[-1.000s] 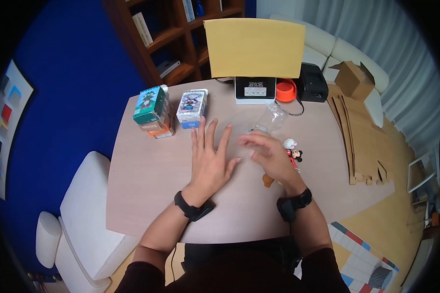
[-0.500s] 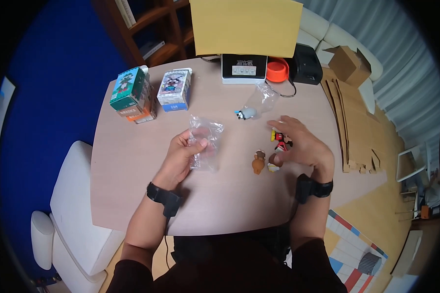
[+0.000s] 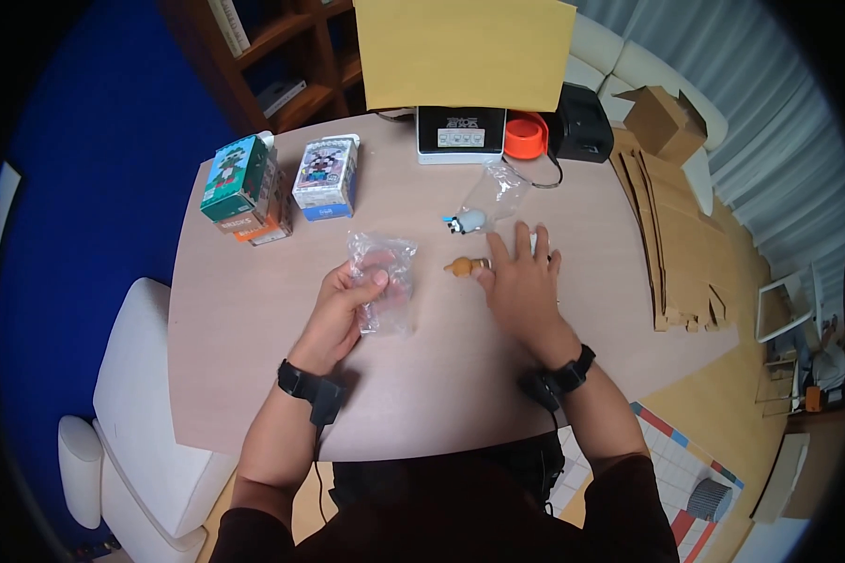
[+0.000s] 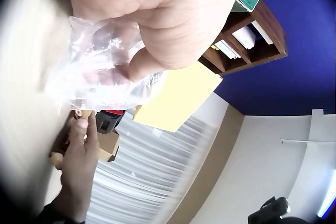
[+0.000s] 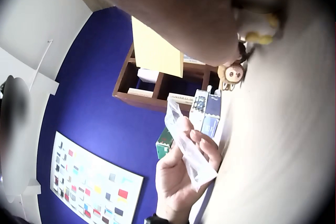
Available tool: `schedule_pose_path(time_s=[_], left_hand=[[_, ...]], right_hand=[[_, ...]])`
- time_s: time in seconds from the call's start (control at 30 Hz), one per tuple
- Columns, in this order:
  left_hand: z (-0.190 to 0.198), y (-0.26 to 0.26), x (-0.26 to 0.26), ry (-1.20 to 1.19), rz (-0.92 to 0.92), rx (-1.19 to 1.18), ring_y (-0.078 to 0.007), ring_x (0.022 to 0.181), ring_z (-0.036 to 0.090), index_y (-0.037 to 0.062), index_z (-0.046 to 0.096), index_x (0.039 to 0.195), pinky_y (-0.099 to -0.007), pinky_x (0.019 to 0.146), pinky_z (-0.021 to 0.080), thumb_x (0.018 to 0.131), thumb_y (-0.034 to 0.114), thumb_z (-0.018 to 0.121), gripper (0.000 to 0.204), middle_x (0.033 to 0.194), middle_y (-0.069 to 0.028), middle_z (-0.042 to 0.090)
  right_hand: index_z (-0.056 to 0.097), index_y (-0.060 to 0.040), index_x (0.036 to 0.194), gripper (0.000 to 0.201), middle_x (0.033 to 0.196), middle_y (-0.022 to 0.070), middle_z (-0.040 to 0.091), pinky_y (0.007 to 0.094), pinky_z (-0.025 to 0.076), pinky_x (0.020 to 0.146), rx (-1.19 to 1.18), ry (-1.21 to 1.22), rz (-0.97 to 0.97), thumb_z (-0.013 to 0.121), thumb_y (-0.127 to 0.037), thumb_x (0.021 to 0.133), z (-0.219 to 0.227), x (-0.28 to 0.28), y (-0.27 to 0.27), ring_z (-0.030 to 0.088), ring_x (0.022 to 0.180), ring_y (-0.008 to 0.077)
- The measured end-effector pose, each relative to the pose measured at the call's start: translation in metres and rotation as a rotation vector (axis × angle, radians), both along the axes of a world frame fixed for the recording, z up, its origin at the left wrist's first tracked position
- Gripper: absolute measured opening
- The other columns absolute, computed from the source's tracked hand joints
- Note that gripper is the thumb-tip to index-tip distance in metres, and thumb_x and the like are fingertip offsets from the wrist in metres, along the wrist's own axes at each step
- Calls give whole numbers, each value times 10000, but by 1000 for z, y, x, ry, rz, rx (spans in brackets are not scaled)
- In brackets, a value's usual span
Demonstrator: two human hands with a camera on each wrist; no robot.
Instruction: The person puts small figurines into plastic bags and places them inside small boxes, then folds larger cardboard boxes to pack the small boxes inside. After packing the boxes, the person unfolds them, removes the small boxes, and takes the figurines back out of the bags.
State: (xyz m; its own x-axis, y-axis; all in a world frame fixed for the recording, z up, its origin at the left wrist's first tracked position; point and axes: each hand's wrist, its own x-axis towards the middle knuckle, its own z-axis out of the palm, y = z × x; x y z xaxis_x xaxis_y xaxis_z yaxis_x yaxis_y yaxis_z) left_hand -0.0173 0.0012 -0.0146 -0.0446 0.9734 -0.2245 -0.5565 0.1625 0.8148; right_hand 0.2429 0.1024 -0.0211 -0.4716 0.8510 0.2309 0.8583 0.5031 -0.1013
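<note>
In the head view my left hand [image 3: 336,310] holds a clear crinkled plastic bag [image 3: 394,281] between thumb and fingers, over the table's middle. To its right, my right hand [image 3: 528,296] is spread palm down over several small figures, its fingers mostly straight. A brown toy figure [image 3: 462,266] lies at the thumb's tip; its face and ears show in the right wrist view. The hand mostly hides the other figures there, one with yellow parts [image 5: 261,34]. Beyond the fingertips lies a grey-blue figure [image 3: 471,221] beside another clear bag [image 3: 502,192].
Toy boxes in green and orange [image 3: 244,192] and in white and blue [image 3: 327,176] stand at the back left. Along the back are a black-and-white device [image 3: 460,131], a red ring-shaped item [image 3: 526,136] and a yellow panel [image 3: 465,56]. Flattened cardboard [image 3: 676,244] lies at the right.
My left hand, at first spread without anything, has taken hold of a clear bag. My right hand has come down over the figures, and the brown figure has shifted away from me and turned.
</note>
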Motion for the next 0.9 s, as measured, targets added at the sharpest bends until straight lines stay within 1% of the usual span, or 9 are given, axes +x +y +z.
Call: schedule_pose_path(time_s=[0.07, 0.13, 0.17, 0.23, 0.27, 0.33, 0.47, 0.73, 0.9], left_hand=[[1, -2, 1, -1, 6, -5, -191, 1025, 742, 4, 637, 1382, -389, 973, 616, 1005, 42, 709, 386, 1135, -81, 745], [-2, -1, 1, 27, 12, 6, -200, 1037, 740, 4, 634, 1378, -398, 978, 617, 995, 25, 711, 391, 1136, -79, 739], [-1, -1, 0, 28, 17, 13, -200, 1037, 740, 4, 634, 1378, -398, 978, 617, 995, 25, 711, 391, 1136, -79, 739], [0, -3, 0, 50, 45, 20, -193, 1028, 736, 4, 642, 1355, -396, 982, 618, 976, 6, 726, 388, 1136, -76, 739], [1, -4, 0, 49, 52, 17, -193, 1028, 736, 4, 642, 1355, -396, 982, 618, 976, 6, 726, 388, 1136, -76, 739], [3, -3, 2, 72, 62, 16, -181, 1009, 731, 8, 657, 1327, -378, 963, 616, 954, 1, 755, 386, 1125, -71, 741], [-3, 0, 0, 117, 33, 15, -171, 989, 725, 13, 671, 1306, -355, 922, 611, 947, 14, 776, 374, 1114, -65, 741], [3, -3, -3, 161, 17, 8, -156, 979, 719, 7, 670, 1292, -344, 902, 594, 993, 90, 756, 322, 1102, -59, 742], [1, -2, -3, 60, -62, 81, -146, 996, 719, 11, 670, 1296, -319, 929, 588, 1049, 132, 692, 276, 1105, -69, 749]], right_hand=[[578, -59, 1472, 608, 1575, 274, 431, 813, 333, 1063, -20, 50, -16, 724, -378, 975, 1, -5, 12, 310, 1494, 565], [688, -21, 1325, 468, 1366, 283, 628, 711, 435, 1048, 97, 73, -1, 719, -312, 960, 5, -9, 23, 526, 1361, 498], [688, -21, 1325, 468, 1366, 283, 628, 711, 435, 1048, 104, 74, 4, 719, -312, 960, 15, -9, 31, 526, 1361, 498], [762, 12, 1155, 293, 1088, 260, 741, 562, 516, 995, -164, 335, 8, 719, -132, 904, 39, -5, 47, 675, 1131, 426], [762, 12, 1155, 293, 1088, 260, 741, 562, 516, 995, -168, 334, 15, 719, -132, 904, 44, -7, 51, 675, 1131, 426], [792, 12, 1021, 242, 913, 230, 753, 482, 539, 923, 123, 480, 115, 697, 27, 799, 50, -9, 59, 702, 955, 401], [801, -48, 1078, 396, 983, 196, 758, 475, 530, 917, 40, 342, 449, 740, 54, 700, 22, -25, 84, 681, 975, 396], [803, -121, 1105, 336, 1050, 119, 697, 461, 428, 987, -24, 208, 282, 716, 2, 804, 6, -36, 78, 608, 1122, 326], [782, -64, 1125, 331, 1023, 133, 678, 444, 489, 920, 106, 543, 265, 637, 67, 858, 31, -35, 64, 637, 1012, 312]])
